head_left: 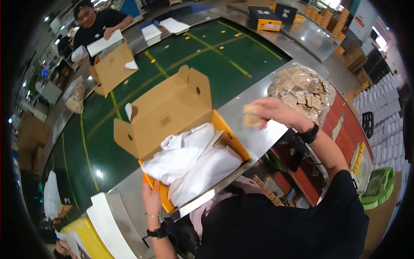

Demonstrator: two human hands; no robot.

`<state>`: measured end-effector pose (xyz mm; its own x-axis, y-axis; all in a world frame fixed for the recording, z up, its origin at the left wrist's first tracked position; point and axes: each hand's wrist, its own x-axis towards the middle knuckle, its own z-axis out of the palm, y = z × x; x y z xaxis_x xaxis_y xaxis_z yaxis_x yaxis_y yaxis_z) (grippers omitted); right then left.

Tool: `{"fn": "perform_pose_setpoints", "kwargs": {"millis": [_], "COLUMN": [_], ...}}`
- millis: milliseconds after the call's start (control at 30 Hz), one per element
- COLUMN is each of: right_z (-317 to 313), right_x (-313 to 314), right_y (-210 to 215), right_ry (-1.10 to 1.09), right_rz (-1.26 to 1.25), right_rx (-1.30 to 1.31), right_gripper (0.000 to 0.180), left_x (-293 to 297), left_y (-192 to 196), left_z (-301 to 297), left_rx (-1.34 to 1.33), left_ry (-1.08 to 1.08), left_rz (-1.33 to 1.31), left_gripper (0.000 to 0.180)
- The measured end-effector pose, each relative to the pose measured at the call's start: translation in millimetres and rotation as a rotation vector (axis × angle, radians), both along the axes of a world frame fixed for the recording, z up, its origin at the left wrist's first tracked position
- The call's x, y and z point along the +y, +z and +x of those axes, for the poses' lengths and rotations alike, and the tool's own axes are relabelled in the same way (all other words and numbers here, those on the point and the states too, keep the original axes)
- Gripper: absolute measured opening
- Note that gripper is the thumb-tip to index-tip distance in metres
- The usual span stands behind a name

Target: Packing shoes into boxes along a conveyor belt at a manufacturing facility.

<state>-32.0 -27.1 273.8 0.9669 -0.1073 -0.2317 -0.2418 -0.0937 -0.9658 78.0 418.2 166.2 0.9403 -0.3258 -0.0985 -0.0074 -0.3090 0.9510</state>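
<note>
An orange shoebox (238,141) with its brown cardboard lid (166,113) raised sits in front of me on the table edge. Inside it lie two bundles wrapped in white tissue paper (183,146), with a strip of card standing between them. My left hand (152,199) grips the near left corner of the box. Held up just right of the box, my right hand (272,113) pinches a small tan paper packet (251,115), blurred by motion. Beside that hand lies a clear plastic bag (321,88) full of similar packets.
A green conveyor belt (108,149) with yellow lines runs beyond the metal ledge. Across it a co-worker (97,26) handles white sheets near another open box (113,69). White card sheets (113,228) are stacked at lower left; a green plastic case (379,187) lies right.
</note>
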Motion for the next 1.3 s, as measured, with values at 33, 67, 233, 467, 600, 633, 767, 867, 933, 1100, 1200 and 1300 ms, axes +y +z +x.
{"fn": "perform_pose_setpoints", "kwargs": {"millis": [33,67,233,467,600,633,767,867,933,1100,1200,1300], "right_z": [17,29,89,138,153,141,113,67,46,13,-11,-30], "right_x": [25,43,39,31,59,60,62,73,83,94,112,103], "right_y": [-3,-4,-59,-113,-69,-49,-14,47,47,-45,-120,-178], "right_ry": [0.085,0.164,-0.179,-0.036,0.015,0.027,-0.079,0.046,0.047,0.068,-0.046,0.002], "right_rz": [0.093,0.18,0.081,0.697,0.928,0.848,0.527,0.14,-0.101,-0.136,-0.389,-0.365], "right_rx": [0.03,0.056,-0.05,0.119,-0.155,-0.176,-0.294,-0.536,-0.504,-0.782,-0.761,-0.711], "right_gripper": [0.03,0.033,0.033,0.069,0.069,0.072,0.111,0.113,0.103,0.074,0.061,0.066], "left_x": [0,-1,0,1,9,14,26,-13,-8,14,30,49], "left_y": [1,3,2,-1,-7,10,70,151,126,89,63,46], "left_z": [0,1,2,-1,0,-3,0,-27,0,4,0,-16], "left_rx": [0.006,0.048,0.033,0.088,0.016,-0.141,-0.437,-0.527,-0.456,-0.434,-0.406,-0.374], "left_ry": [0.025,0.032,0.057,-0.003,-0.029,-0.004,0.127,0.243,0.268,0.256,0.239,0.248], "left_rz": [0.011,-0.009,0.002,-0.124,-0.156,0.091,0.071,0.272,0.537,0.417,0.349,0.294], "left_gripper": [0.048,0.048,0.047,0.053,0.062,0.074,0.092,0.084,0.07,0.059,0.052,0.046]}}
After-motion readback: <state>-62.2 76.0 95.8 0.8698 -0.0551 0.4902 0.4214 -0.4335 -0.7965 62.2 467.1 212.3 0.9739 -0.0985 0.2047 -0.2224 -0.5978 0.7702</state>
